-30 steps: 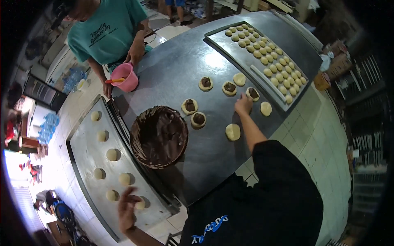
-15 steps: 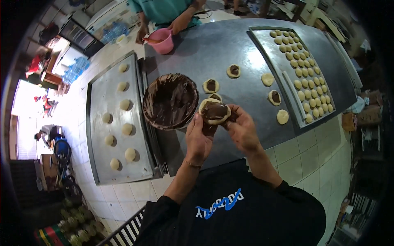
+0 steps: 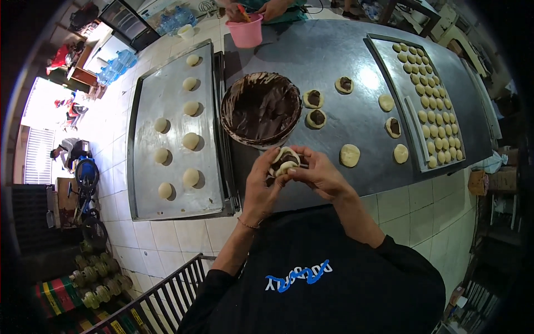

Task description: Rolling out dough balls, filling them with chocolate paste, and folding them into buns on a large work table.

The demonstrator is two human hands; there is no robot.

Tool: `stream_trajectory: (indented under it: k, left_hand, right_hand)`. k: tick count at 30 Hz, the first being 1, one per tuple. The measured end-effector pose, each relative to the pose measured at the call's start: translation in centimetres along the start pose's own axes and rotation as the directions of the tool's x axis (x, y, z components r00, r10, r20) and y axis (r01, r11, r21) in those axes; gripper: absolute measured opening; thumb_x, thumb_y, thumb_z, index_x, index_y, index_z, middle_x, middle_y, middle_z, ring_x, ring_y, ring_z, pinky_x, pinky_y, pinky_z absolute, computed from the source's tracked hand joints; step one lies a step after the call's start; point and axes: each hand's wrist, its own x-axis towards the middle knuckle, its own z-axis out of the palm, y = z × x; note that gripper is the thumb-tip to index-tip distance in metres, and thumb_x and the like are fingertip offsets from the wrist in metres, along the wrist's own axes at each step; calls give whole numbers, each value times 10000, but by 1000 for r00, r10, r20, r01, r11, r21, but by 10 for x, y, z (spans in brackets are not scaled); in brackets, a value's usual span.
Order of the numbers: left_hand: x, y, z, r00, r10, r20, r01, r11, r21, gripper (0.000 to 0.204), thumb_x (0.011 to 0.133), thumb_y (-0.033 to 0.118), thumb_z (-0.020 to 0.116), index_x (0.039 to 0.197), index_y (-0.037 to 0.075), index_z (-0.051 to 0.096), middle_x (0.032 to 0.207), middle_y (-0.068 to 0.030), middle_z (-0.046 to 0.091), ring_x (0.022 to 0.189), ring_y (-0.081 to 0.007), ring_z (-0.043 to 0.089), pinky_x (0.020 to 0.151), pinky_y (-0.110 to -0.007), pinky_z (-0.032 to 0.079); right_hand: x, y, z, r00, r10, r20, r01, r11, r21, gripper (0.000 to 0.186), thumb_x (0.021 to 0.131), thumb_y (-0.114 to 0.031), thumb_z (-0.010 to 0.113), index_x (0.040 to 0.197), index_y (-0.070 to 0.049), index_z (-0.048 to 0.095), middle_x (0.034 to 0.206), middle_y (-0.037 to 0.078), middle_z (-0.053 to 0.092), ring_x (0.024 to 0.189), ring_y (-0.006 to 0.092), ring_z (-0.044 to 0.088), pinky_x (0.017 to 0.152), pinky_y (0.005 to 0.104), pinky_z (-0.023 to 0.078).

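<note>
A round of pale dough point(image 3: 286, 162) with dark chocolate spread in its middle is held over the table's near edge. My left hand point(image 3: 261, 188) cups it from the left, fingers wrapped round its side. From the right, my right hand point(image 3: 320, 173) pinches the dough's edge, which is partly folded up over the chocolate. Just beyond my hands stands a large bowl point(image 3: 226, 119) of chocolate spread point(image 3: 267, 111), its inner wall smeared. Dough rounds topped with chocolate point(image 3: 316, 118) lie right of the bowl, and a plain flat dough round point(image 3: 350, 156) lies nearer my right hand.
To the left, a metal tray point(image 3: 150, 206) carries several dough balls point(image 3: 191, 141). At the right, another tray point(image 3: 417, 142) holds rows of small dough balls point(image 3: 433, 103). Across the metal table point(image 3: 311, 50), another person's hands point(image 3: 272, 8) are at a pink bucket point(image 3: 246, 33).
My hands have brought the dough nearer to me, and its edge is now folding inward over the chocolate. My view has shifted, and the co-worker's hand is now over the pink bucket.
</note>
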Motion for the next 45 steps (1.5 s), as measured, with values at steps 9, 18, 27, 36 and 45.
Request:
stream_trajectory:
  k: [9,18,27,36,45]
  left_hand:
    - [-5,59,-82,992,-126,-31,110,941,-320,239,866,48,616,1096,-7,654,1131,-73,544,940,-150,579,753,-240,490]
    - [-41,74,-135,835,503,-222,-540,827,-155,673,726,-170,610,1338,35,420,1270,-229,530,1221,-324,514,979,-393,449]
    - [-67,70,-178,750,252,-612,-396,912,-109,615,837,-77,626,1353,-3,298,1251,-249,524,1055,-345,618,860,-388,563]
    - [-57,51,-173,850,199,-488,-469,707,-529,440,801,12,697,1154,17,436,1117,-104,490,1068,-194,495,990,-333,388]
    - [-34,63,-155,930,57,-362,-276,758,-591,503,916,156,566,1352,-16,386,1429,-176,367,1238,-219,468,1025,-349,381]
  right_hand:
    - [-14,-47,72,652,-553,519,646,47,-762,377,780,-61,739,1124,16,605,1088,156,616,841,221,670,739,280,548]
    - [-4,-52,164,718,-458,524,692,556,-461,334,804,-50,703,1128,-39,621,1001,110,617,911,203,658,725,290,552]
    - [3,-17,234,561,-475,678,794,77,-602,256,809,-53,688,1063,-35,664,1045,139,590,866,228,636,681,301,542]
    - [6,-17,243,719,-533,446,680,409,-608,279,822,-64,683,1095,-18,648,985,137,614,824,218,636,691,299,527]
    - [33,-32,213,829,-438,348,558,687,-465,101,853,-61,664,933,-1,654,929,92,637,769,152,631,684,259,524]
